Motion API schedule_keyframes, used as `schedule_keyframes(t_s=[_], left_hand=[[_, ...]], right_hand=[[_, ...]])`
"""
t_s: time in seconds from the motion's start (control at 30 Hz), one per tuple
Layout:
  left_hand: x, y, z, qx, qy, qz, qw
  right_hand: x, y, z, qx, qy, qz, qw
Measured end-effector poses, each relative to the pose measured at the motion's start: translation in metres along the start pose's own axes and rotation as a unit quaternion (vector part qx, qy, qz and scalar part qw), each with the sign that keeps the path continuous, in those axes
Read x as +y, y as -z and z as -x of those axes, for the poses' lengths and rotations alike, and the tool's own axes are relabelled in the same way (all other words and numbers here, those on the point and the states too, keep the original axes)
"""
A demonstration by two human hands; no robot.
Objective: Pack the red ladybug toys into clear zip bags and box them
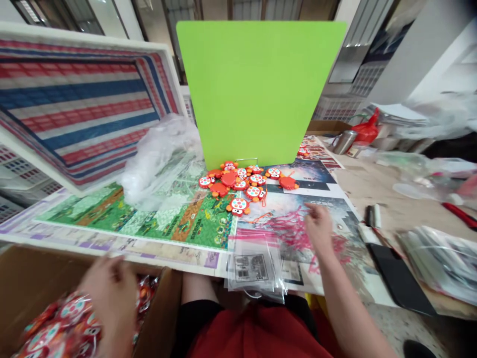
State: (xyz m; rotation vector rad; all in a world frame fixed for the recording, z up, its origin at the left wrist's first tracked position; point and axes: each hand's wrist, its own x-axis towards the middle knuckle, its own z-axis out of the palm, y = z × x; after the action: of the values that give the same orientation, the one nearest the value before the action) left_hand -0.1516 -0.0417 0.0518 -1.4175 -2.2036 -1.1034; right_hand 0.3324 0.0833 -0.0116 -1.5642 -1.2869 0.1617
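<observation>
Left hand [110,298] grip curled at bagged toys [61,318], hold unclear; right hand [318,228] grip loosely open, empty.

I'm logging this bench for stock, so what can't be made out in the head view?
Left hand: blurred, so any grip inside the cardboard carton is unclear.
Bagged red toys: cut off by the bottom edge and partly hidden by that hand.
Right hand: fingers blurred.
Clear packets' label: print too small to read.
</observation>
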Motion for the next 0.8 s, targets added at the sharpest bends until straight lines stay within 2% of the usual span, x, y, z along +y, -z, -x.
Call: schedule_keyframes(t_s=[0.03,0.07,0.13,0.2,0.27,0.37,0.5,0.67,0.8], left_hand=[[0.022,-0.021,0.012,-0.043,-0.074,0.035,0.996],[0.046,-0.043,0.026,-0.109,-0.137,0.080,0.981],[0.097,-0.084,0.056,-0.241,-0.220,0.126,0.937],[0.139,-0.115,0.084,-0.342,-0.270,0.111,0.893],[0.164,-0.136,0.105,-0.378,-0.276,0.061,0.882],[0.174,-0.154,0.121,-0.370,-0.256,-0.015,0.893],[0.169,-0.166,0.126,-0.344,-0.247,-0.039,0.905],[0.173,-0.168,0.132,-0.356,-0.237,-0.033,0.904],[0.176,-0.167,0.139,-0.357,-0.269,-0.016,0.894]], right_hand=[[-0.012,-0.018,0.002,-0.056,0.039,-0.015,0.998],[-0.025,-0.037,0.004,-0.111,0.076,-0.024,0.991],[-0.048,-0.076,0.008,-0.207,0.136,-0.024,0.969],[-0.066,-0.111,0.010,-0.268,0.168,-0.013,0.949],[-0.078,-0.139,0.012,-0.294,0.178,-0.005,0.939],[-0.086,-0.164,0.016,-0.333,0.159,0.040,0.929],[-0.094,-0.176,0.026,-0.381,0.129,0.190,0.896],[-0.104,-0.172,0.034,-0.395,0.162,0.291,0.856],[-0.091,-0.161,0.029,-0.432,0.208,0.290,0.828]])
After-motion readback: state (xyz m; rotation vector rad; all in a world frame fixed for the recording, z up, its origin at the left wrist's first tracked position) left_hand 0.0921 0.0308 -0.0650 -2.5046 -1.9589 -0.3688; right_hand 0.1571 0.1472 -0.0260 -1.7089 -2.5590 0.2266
